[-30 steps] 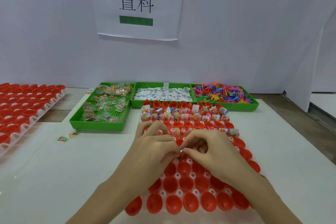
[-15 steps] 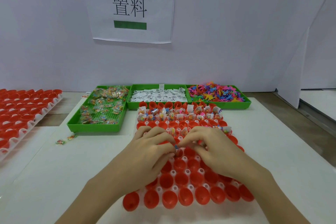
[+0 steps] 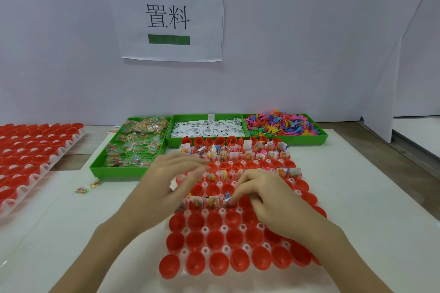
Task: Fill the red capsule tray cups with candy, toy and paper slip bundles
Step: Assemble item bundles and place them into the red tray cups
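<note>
Just under both hands (image 3: pixel 269 200): red capsule tray (image 3: pixel 214 266), partly filled.

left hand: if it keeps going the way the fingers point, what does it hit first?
The left hand is blurred, its fingers pointing up and right over the red capsule tray. Straight on, it would probably meet the filled cups in the far rows first, then the green tray of paper slips; height is unclear.
</note>
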Demonstrator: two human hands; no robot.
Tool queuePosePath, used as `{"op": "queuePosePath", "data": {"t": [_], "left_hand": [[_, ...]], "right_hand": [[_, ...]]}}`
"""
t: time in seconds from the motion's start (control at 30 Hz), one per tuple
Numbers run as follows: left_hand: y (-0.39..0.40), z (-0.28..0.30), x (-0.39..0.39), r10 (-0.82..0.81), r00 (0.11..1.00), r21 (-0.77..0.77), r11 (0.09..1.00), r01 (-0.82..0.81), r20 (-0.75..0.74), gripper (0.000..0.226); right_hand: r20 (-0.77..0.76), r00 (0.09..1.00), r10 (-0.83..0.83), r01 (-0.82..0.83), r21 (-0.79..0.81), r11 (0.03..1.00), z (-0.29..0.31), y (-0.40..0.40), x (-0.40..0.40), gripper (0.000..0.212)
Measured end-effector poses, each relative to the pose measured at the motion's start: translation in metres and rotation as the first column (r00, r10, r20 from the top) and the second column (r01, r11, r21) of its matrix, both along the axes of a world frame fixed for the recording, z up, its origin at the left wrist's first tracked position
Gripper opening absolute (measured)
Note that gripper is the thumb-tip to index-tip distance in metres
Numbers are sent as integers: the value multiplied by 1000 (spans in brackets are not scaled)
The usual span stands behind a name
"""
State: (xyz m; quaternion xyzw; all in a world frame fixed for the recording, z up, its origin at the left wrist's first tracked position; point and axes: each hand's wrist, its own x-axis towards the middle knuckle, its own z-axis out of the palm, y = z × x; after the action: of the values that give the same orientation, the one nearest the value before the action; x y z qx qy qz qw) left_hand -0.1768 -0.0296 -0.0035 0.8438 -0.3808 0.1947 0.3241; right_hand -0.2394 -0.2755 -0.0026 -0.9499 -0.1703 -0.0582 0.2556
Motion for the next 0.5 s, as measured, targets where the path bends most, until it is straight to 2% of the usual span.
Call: {"op": "queuePosePath", "data": {"t": [0.1, 0.17, 0.23, 0.33, 0.4, 0.5], "left_hand": [[23, -2, 18, 285, 956, -52, 958, -282, 61, 33], [43, -8, 30, 443, 896, 46, 896, -443, -4, 42], [62, -15, 40, 528, 841, 184, 844, -503, -120, 46], [75, -27, 49, 521, 848, 355, 814, -460, -96, 35], [77, -30, 52, 468, 882, 342, 838, -425, -53, 29], [81, -26, 54, 458, 888, 251, 866, -433, -47, 17]], "right_hand": [[34, 999, -5, 2, 102, 995, 3, -3, 0, 55], [75, 996, -40, 26, 172, 985, 4, -9, 2, 52], [91, 993, -79, 58, 213, 975, 4, -14, 5, 51], [104, 989, -109, 81, 243, 967, 3, -19, 7, 53], [110, 987, -116, 86, 249, 965, 3, -19, 7, 52], [124, 985, -121, 86, 254, 963, 2, -18, 6, 48]]}}
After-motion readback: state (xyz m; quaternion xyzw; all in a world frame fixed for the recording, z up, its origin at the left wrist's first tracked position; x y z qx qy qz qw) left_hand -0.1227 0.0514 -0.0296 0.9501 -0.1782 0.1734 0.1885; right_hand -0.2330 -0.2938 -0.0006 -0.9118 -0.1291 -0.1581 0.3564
